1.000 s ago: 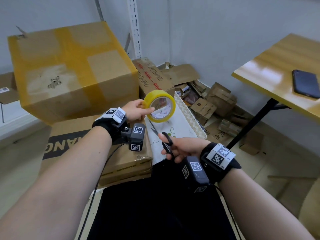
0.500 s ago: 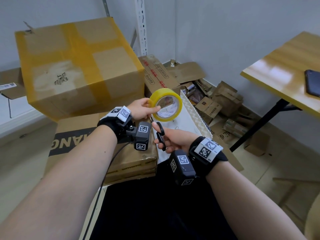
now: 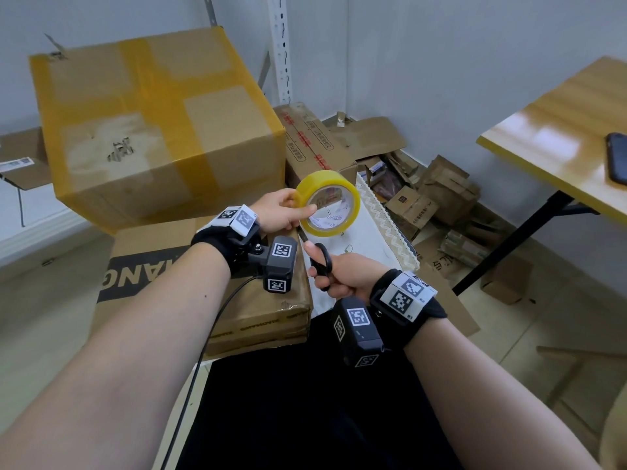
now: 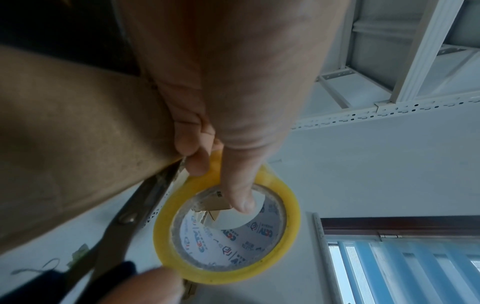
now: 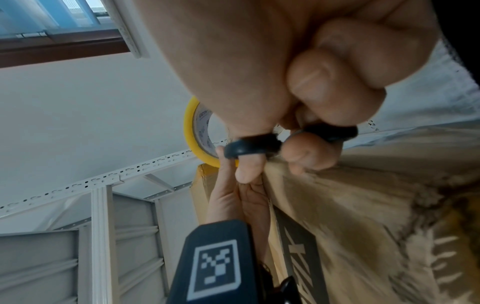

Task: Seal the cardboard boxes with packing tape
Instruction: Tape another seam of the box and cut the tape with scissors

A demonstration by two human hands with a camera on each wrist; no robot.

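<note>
My left hand [image 3: 283, 212] pinches a yellow roll of packing tape [image 3: 328, 203], thumb inside the core, fingers outside; the roll [image 4: 228, 230] is held upright in the air. Just below it my right hand [image 3: 342, 274] grips black-handled scissors [image 3: 320, 262], fingers through the loops [image 5: 249, 147], blades [image 4: 145, 199] pointing up toward the roll's lower left edge. A big taped cardboard box [image 3: 152, 123] stands behind, stacked on a flat box with a black printed band [image 3: 190, 286].
A white board with a zigzag border [image 3: 383, 228] lies to the right of the flat box. Crushed small cartons [image 3: 437, 195] litter the corner floor. A wooden table [image 3: 556, 137] with a phone [image 3: 617, 157] stands at right. A white slotted shelf upright [image 3: 283, 45] rises behind.
Both hands rose and drew together. The right hand brought the scissors up and left, close under the tape roll. The view shifted slightly left.
</note>
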